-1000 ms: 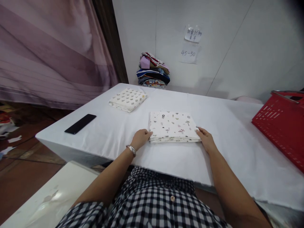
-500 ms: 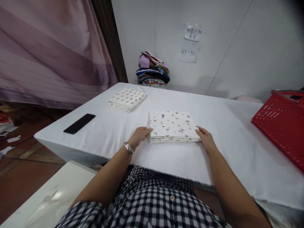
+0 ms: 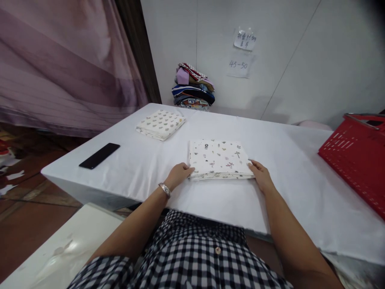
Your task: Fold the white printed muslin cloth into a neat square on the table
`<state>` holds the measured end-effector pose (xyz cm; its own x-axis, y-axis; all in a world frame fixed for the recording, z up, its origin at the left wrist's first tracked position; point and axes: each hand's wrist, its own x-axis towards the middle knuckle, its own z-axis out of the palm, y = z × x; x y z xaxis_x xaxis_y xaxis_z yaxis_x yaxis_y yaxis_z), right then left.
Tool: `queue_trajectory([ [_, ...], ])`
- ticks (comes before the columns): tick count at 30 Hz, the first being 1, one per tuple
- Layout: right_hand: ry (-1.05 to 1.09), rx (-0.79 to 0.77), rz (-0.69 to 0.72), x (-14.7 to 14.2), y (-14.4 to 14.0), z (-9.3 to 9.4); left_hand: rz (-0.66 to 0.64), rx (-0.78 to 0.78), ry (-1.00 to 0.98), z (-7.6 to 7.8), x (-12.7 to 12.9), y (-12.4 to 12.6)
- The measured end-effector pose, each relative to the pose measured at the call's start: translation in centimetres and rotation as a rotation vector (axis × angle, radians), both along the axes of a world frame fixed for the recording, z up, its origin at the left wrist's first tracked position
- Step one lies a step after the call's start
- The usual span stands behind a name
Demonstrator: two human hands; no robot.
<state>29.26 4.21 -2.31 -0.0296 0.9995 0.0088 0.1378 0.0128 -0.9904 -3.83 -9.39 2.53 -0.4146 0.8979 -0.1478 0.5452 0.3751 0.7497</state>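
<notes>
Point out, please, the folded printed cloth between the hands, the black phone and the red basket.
folded printed cloth (image 3: 219, 157), head view, middle of its top face.
black phone (image 3: 99, 155), head view, centre of its dark screen.
red basket (image 3: 355, 158), head view, its slotted side wall.

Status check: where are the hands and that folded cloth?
Left hand and right hand flank the folded printed cloth, fingertips at its near corners. Cloth flat on white table. Phone, second folded cloth, red basket lie apart.
</notes>
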Motion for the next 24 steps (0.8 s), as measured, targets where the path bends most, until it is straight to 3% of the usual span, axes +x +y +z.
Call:
queue_trajectory([
  [10,-0.011,-0.022,0.000,0.1,-0.1,0.3,-0.006,-0.031,-0.008,0.7,0.5,-0.4],
  [18,0.104,-0.015,0.032,0.1,0.0,0.1,-0.011,0.035,0.028,-0.6,1.4,-0.4],
  [24,0.220,0.031,0.006,-2.4,-0.9,0.1,0.064,0.068,0.057,-1.2,-0.8,2.5],
])
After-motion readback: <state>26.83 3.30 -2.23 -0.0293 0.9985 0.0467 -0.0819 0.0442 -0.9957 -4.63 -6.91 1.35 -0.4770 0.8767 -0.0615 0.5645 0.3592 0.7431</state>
